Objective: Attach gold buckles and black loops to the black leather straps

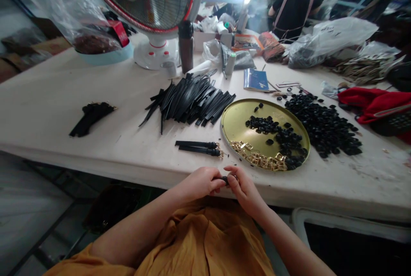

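Note:
At the table's front edge my left hand (204,182) and my right hand (243,188) meet, both closed on a short black strap (224,178). Fingers cover most of it, so its ends cannot be made out. Just beyond my hands lie finished-looking black straps (197,148) with gold buckles at their right ends. To the right, a round gold tray (228,108) carries gold buckles (261,159) and small black loops (263,124). Behind the buckled straps is a heap of loose black strips (192,100).
A larger pile of black loops (324,124) lies right of the tray. A bundle of black straps (91,117) rests at left. Farther back stand a fan (157,51), a dark bottle (186,47) and a blue booklet (256,80). Red cloth (375,102) lies at right; a person (297,6) is behind.

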`<state>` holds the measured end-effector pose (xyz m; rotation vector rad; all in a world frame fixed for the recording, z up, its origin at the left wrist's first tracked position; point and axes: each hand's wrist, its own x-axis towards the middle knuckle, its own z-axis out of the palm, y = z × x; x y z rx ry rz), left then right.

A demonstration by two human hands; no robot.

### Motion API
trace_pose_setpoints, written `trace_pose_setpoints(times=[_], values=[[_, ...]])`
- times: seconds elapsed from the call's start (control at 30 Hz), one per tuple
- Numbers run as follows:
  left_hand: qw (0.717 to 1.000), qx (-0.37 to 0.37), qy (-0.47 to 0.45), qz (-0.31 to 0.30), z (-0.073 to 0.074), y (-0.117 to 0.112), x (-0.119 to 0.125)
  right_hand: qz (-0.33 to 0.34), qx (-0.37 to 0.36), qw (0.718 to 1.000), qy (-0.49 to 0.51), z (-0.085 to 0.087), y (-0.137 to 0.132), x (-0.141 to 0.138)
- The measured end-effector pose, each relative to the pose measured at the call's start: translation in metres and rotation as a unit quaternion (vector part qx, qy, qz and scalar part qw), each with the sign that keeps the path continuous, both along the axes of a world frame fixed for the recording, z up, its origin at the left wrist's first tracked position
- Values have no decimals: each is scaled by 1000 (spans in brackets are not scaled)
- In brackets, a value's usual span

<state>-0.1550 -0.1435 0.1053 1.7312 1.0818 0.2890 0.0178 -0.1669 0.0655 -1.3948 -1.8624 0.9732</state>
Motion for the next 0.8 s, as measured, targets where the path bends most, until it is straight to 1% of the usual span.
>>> trace_pose_setpoints(times=[0.07, 0.13, 0.2, 0.27, 0.33, 0.37, 0.43, 0.5, 0.57, 0.63, 0.73, 0.8], values=[[999, 39, 33, 0, 6, 4, -6, -1, 18, 1000, -24, 1, 5, -3], [994, 91, 52, -3, 11, 11, -10, -5, 31, 999, -15, 5, 14, -9], [988, 145, 61, -7, 14, 24, -14, -8, 35, 999, 16, 10, 28, -18], [974, 209, 87, -4, 13, 41, -20, -22, 57, 998, 7, 16, 48, -28], [952, 276, 129, 20, 9, 60, -28, -44, 118, 990, -66, 19, 70, -38], [942, 300, 149, 32, 6, 69, -33, -50, 156, 980, -111, 19, 80, -42], [928, 326, 172, 53, 0, 87, -42, -45, 224, 957, -178, 14, 96, -51], [918, 347, 176, 72, -5, 105, -47, -27, 262, 943, -202, 5, 106, -57], [902, 377, 182, 105, -5, 125, -45, -18, 277, 938, -209, -4, 109, -62], [878, 398, 221, 145, -4, 149, -36, -17, 281, 935, -216, -11, 109, -64], [846, 386, 314, 190, -4, 182, -16, -22, 281, 934, -218, -14, 108, -63], [840, 371, 341, 202, -4, 194, -6, -36, 284, 935, -210, -13, 109, -60]])
